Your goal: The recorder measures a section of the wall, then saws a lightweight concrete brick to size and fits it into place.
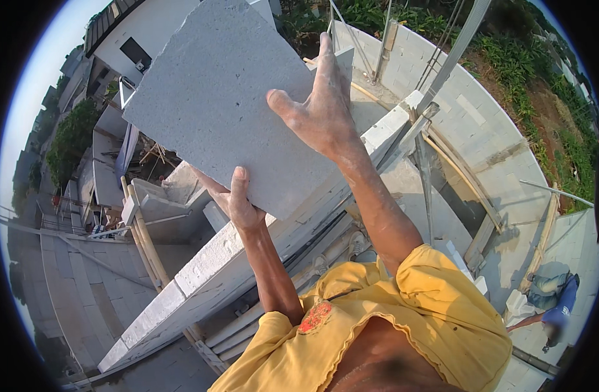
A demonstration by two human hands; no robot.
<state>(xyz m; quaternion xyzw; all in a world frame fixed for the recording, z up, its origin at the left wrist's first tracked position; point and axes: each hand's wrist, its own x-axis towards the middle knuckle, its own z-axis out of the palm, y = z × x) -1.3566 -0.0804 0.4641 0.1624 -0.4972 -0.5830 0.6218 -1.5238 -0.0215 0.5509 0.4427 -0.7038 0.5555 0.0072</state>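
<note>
Block (227, 111): eleven o'clock, near wall (208, 262). Your left hand (239, 208) grasps block at six o'clock, right hand (320, 117) at three. Likely stiff, hefty, chip-prone; support edges, avoid corners.

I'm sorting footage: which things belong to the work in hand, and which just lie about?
In the work:
grey block
left hand gripping it
right hand at its edge
wall below, apparently

Seemingly just around:
bamboo poles at left
wooden plank at far right

the block (224, 111) is between left grip (239, 206) and right grip (320, 119), over the wall (208, 266).
</note>
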